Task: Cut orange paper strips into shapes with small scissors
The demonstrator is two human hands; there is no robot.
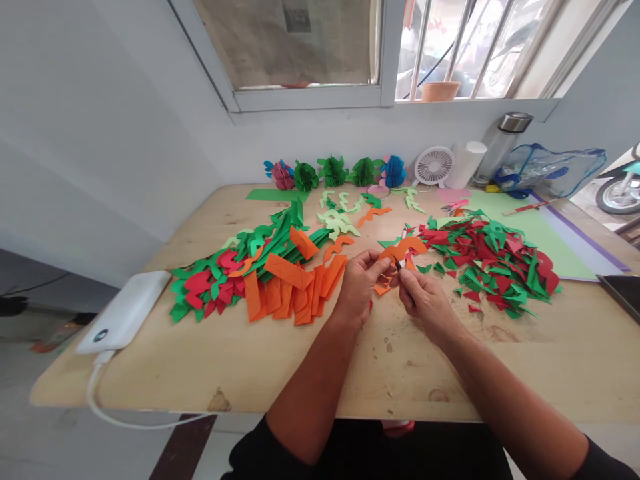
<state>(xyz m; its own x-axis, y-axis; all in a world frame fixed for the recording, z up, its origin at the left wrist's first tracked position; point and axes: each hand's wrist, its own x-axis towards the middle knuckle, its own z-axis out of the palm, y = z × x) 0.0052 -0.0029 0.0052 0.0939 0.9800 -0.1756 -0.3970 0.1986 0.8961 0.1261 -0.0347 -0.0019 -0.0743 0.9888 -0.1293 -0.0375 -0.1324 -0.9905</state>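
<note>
My left hand [364,283] pinches the left end of a wavy orange paper piece [407,248] near the middle of the table. Close beside it, my right hand [420,293] is closed on a dark, slim tool [399,265] that touches the lower edge of the paper; its type is too small to tell. Folded orange paper strips [287,272] lie left of my hands, next to green and red cut shapes [200,287]. To the right is a heap of red and green scraps [495,260].
A white power bank [125,312] with a cable lies at the left edge of the wooden table [300,373]. Honeycomb paper figures [334,171], a small fan [434,167], a bottle [501,148] and a clear bag [550,167] stand along the back. A dark device [623,293] is at right.
</note>
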